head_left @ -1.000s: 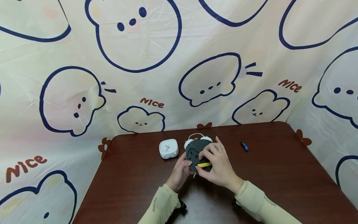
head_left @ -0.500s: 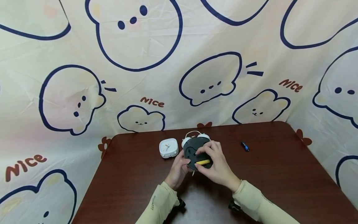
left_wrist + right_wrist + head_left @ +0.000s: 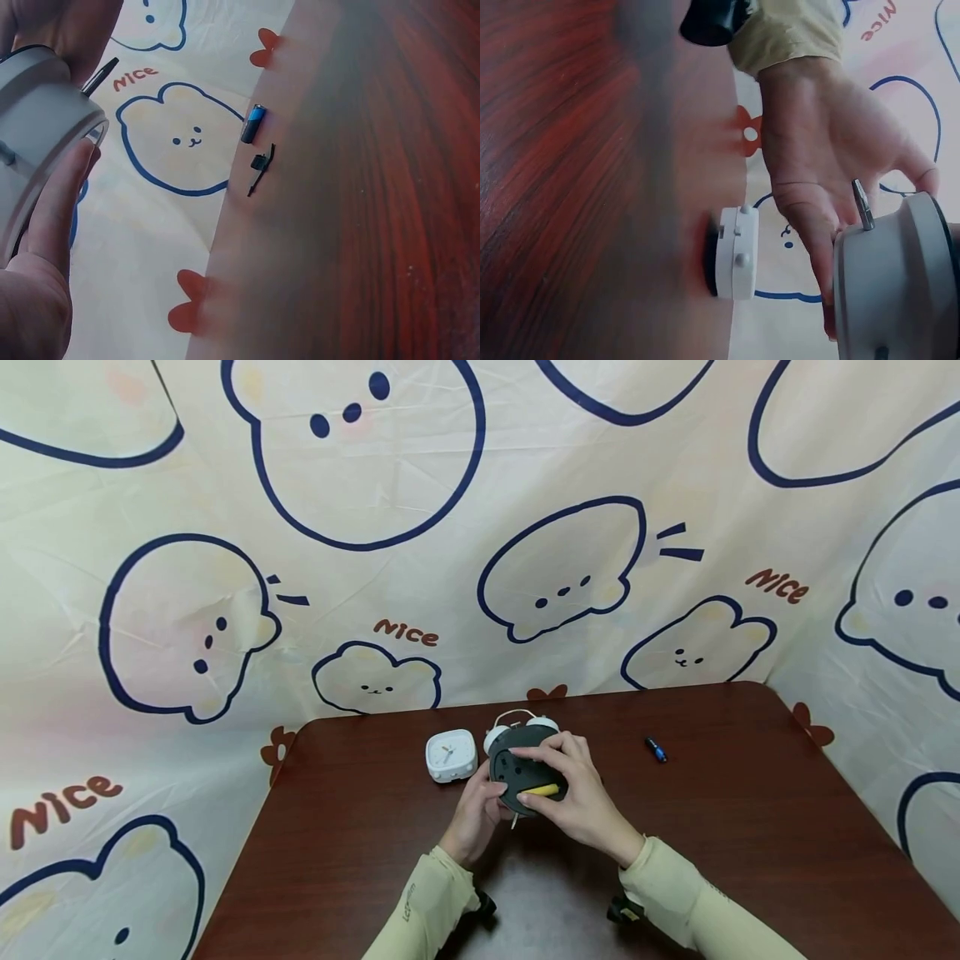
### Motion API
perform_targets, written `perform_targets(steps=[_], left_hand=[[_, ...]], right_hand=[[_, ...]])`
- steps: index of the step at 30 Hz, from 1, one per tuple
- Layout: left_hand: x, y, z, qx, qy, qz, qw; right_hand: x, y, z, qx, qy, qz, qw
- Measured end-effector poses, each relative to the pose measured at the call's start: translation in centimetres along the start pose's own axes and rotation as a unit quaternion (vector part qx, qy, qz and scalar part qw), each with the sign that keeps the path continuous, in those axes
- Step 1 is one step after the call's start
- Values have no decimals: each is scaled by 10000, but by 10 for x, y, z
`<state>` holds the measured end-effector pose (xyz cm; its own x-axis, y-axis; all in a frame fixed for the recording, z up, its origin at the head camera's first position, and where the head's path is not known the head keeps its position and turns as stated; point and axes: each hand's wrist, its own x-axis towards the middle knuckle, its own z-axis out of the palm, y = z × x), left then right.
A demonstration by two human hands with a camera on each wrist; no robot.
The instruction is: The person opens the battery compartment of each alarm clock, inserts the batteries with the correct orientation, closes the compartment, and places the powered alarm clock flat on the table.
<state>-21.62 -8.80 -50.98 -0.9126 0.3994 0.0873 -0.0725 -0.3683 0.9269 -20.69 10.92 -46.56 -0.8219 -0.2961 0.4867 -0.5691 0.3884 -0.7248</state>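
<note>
A twin-bell alarm clock [image 3: 516,769] is held up over the table with its dark back facing up. Its white side [image 3: 45,97] shows in the left wrist view, along with a short metal foot [image 3: 863,202] in the right wrist view. My left hand [image 3: 472,822] grips its left edge, thumb on the back and fingers underneath. A yellow battery [image 3: 545,790] lies at the lower part of the clock's back. My right hand [image 3: 585,797] lies over the right side. Its thumb touches the battery's left end, while the index finger reaches across the clock's back above it.
A small white square clock [image 3: 452,757] stands left of the hands. To the right lies a blue and black battery [image 3: 656,750]. Beside that battery, a thin black piece [image 3: 260,166] shows in the left wrist view. The brown table [image 3: 750,827] meets a printed cloth behind.
The alarm clock and both hands have shifted slightly left and up. My right index finger has straightened and moved farther across the clock's back, with the thumb still by the yellow battery.
</note>
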Motion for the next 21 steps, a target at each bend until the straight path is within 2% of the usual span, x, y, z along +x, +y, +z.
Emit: perform_targets(steps=[6, 14, 21], left_hand=[[0, 1, 4, -103, -3, 101, 9999], [1, 2, 8, -224, -83, 128, 9996], [2, 0, 9, -360, -16, 52, 9993]], right_hand=[[0, 0, -2, 103, 83, -43, 9999], [-4, 5, -7, -84, -21, -158, 9998], [-1, 5, -9, 240, -111, -14, 9997]])
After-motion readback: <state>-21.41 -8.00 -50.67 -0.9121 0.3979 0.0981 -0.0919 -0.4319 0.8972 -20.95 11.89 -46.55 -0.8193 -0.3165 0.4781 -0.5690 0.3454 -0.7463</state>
